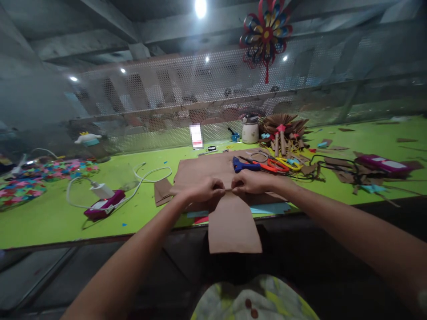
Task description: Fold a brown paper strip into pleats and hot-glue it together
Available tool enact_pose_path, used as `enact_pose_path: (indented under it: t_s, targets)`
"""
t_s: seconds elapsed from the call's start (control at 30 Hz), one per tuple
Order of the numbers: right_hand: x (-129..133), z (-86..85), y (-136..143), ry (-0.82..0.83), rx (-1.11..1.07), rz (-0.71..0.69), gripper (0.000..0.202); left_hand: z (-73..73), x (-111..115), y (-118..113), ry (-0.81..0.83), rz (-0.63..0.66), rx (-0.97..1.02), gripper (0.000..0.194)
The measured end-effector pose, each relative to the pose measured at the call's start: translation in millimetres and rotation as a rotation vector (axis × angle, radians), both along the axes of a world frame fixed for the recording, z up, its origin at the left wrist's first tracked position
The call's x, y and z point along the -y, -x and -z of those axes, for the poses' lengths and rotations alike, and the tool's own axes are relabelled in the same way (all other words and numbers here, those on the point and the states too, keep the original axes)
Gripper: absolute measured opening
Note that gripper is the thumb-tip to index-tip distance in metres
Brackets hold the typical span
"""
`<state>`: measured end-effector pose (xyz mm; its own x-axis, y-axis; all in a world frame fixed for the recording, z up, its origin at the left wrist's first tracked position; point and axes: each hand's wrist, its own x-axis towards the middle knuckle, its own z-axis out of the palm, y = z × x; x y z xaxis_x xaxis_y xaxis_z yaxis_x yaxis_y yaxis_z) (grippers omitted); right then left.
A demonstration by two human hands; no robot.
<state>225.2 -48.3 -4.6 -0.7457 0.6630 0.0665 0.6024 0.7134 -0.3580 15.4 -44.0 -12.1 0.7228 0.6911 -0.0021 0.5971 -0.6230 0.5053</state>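
Note:
A strip of brown paper (234,226) hangs over the front edge of the table. Both hands pinch its upper end, side by side, where a narrow fold seems to run between the fingertips. My left hand (210,189) is closed on the left side of that edge, my right hand (248,181) on the right side. Under and behind the hands lies a larger sheet of brown paper (200,169). Just beyond my right hand rest a blue-handled tool (246,165) and orange-handled scissors (278,166). Light blue paper (270,208) pokes out below the right wrist.
At left, a purple power strip (105,205) holds a white charger (102,190) with a looping cable. Farther left lie colourful paper stars (66,171). A white jar (250,129) and folded brown paper fans (283,126) stand behind. Another purple power strip (383,164) sits right among scraps.

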Motion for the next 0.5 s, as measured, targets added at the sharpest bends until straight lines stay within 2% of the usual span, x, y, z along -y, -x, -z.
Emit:
enact_pose_path:
  t_s: [0.13,0.2,0.27,0.33,0.43,0.5]
  targets:
    - [-26,-7.4,9,-0.05,-0.005,-0.038,0.02,-22.9,-21,3,0.041,0.0,-0.101,0.031]
    - [-37,-3.5,15,-0.07,-0.012,-0.026,0.02,-24.8,-26,6,0.034,-0.043,-0.125,0.031]
    - [-44,6.1,21,-0.074,-0.008,-0.02,0.02,-17.2,-30,11,0.034,-0.076,-0.123,0.031]
    - [-47,17.3,24,-0.075,-0.006,-0.018,0.021,-3.1,-32,15,0.0,-0.087,-0.097,0.031]
    - [-45,26.5,24,-0.082,-0.013,-0.017,0.023,18.6,-35,20,-0.173,-0.09,-0.043,0.028]
    - [-39,24.7,24,-0.09,-0.014,-0.021,0.023,27.3,-36,22,-0.274,-0.095,-0.02,0.025]
